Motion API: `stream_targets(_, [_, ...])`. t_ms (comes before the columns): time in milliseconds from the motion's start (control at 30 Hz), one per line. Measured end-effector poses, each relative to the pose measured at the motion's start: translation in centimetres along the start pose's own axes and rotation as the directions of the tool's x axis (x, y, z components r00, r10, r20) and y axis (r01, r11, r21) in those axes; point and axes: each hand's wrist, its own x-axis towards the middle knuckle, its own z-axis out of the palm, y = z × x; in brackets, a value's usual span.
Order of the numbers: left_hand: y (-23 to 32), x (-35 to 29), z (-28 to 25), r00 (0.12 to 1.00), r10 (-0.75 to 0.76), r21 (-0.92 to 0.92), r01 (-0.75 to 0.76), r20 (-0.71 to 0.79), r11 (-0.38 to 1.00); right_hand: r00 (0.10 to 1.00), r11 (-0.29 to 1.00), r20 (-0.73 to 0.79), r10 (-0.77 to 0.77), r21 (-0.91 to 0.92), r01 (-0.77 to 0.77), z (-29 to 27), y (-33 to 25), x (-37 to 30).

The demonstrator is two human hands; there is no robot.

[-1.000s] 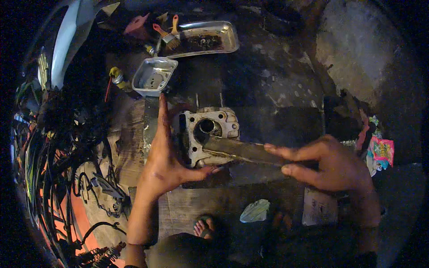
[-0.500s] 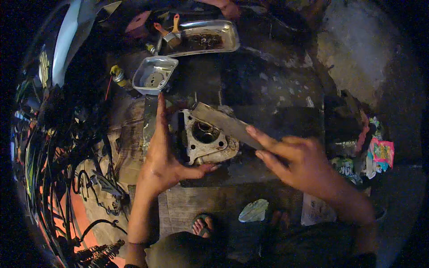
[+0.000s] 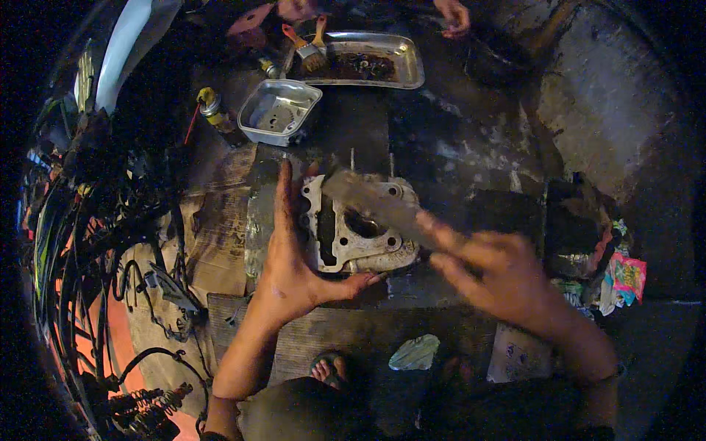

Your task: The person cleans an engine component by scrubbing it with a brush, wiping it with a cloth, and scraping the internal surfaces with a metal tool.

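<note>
A pale grey metal engine cylinder block (image 3: 329,239) lies in front of me, its flat face up. That face has a long dark slot, a round bore and several bolt holes. My left hand (image 3: 289,268) grips it at the near left corner, fingers stretched along the left side and thumb along the near edge. In my right hand (image 3: 493,268), a flat grey-brown bar (image 3: 375,198), like a flat file, is pinched at its near end. Motion blurs the bar; it slants across the upper part of the face, covering part of the bore.
Beyond the block stand a square metal pan (image 3: 276,132) and a long metal tray (image 3: 412,70) with paintbrushes (image 3: 312,55) and dark residue. A spray can (image 3: 212,110) is at left, beside cables (image 3: 55,257). Another person's hand (image 3: 454,16) shows at the far edge. Cardboard (image 3: 316,331) lies near my feet.
The whole view has shifted a little. The bar has moved over the block's face with my right hand, baring the slot more. Another person's hand now shows at the top.
</note>
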Motion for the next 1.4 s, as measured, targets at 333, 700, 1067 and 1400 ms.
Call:
stream_targets(333, [-0.7,-0.8,-0.8,0.999,-0.035,0.107,0.037,-0.021,0.994,0.968,0.999,0.249,-0.023,-0.034,0.033,-0.2,0.6,-0.5])
stream_targets(700, [0.8,-2.8,0.3,0.99,0.096,0.509,-0.032,-0.1,0.86,0.966,0.926,-0.199,-0.166,-0.368,0.084,-2.0,6.3,10.2])
stream_targets(1067, [-1.9,-1.5,-0.3,0.984,0.166,0.314,-0.139,-0.062,0.939,0.976,0.961,-0.132,-0.173,-0.24,0.137,-1.9,5.3,16.2])
stream_targets(1400, [-1.8,-1.6,-1.3,0.999,0.046,0.181,-0.048,0.016,0.982,0.99,0.961,-0.134,0.045,-0.265,-0.08,-4.2,5.9,17.6])
